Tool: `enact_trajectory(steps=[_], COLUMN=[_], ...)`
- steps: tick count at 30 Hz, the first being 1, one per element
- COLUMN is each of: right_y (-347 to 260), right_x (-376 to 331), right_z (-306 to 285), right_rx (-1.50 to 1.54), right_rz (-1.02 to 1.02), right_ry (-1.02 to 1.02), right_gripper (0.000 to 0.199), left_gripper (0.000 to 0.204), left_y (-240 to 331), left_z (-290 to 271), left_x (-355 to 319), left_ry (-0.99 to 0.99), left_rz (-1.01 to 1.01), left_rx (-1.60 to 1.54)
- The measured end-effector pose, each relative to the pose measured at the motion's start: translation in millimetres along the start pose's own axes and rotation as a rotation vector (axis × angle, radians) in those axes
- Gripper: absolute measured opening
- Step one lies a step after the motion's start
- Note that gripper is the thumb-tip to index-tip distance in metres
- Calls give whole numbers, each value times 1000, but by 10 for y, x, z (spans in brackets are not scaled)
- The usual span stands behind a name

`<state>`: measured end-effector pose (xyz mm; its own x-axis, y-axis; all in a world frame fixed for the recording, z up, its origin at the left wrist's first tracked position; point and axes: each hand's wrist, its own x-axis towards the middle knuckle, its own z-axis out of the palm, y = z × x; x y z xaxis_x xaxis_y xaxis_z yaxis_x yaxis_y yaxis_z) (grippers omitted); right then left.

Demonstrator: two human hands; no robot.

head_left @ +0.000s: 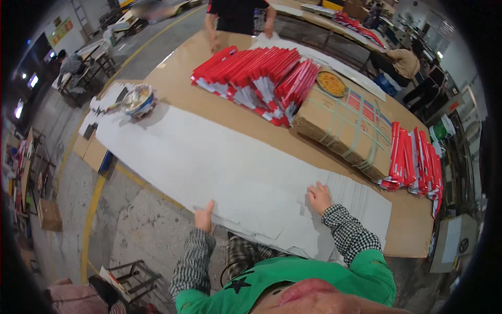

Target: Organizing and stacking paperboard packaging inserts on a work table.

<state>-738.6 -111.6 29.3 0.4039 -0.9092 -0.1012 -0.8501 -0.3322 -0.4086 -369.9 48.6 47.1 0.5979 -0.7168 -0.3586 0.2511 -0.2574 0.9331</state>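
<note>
A long white sheet (209, 152) lies along the near side of a brown board-topped table, its near edge torn in places. At that edge is my left hand (203, 219), with the thumb stretched up and apart over the sheet. Its other fingers are mostly out of sight, and I see nothing held in it. My right hand (319, 199) rests on the sheet farther right, fingers spread and holding nothing. By its side, the right end of the sheet (361, 201) shows several layered edges. A bowl (139, 99) with whitish contents stands at the far left end.
Red-and-white folded packages (256, 73) are heaped beyond the sheet, with another row (415, 159) at the right. Between them sits a strapped cardboard box (345, 125) bearing a round yellow-topped tin (331, 84). Across the table stands a person in black (240, 15). A stool (133, 277) is behind, lower left.
</note>
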Motion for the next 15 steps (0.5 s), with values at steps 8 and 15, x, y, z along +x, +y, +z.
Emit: enact_trajectory(steps=[8, 15], right_y=[-67, 122], right_x=[-93, 32], right_z=[-136, 45], right_rx=[-107, -114], right_rz=[9, -25], right_ry=[-64, 55], right_gripper=[31, 31], left_gripper=[49, 44], left_y=[58, 174], left_z=[137, 159], left_x=[-38, -4], left_ry=[74, -4], left_rz=[214, -104], left_rx=[398, 612])
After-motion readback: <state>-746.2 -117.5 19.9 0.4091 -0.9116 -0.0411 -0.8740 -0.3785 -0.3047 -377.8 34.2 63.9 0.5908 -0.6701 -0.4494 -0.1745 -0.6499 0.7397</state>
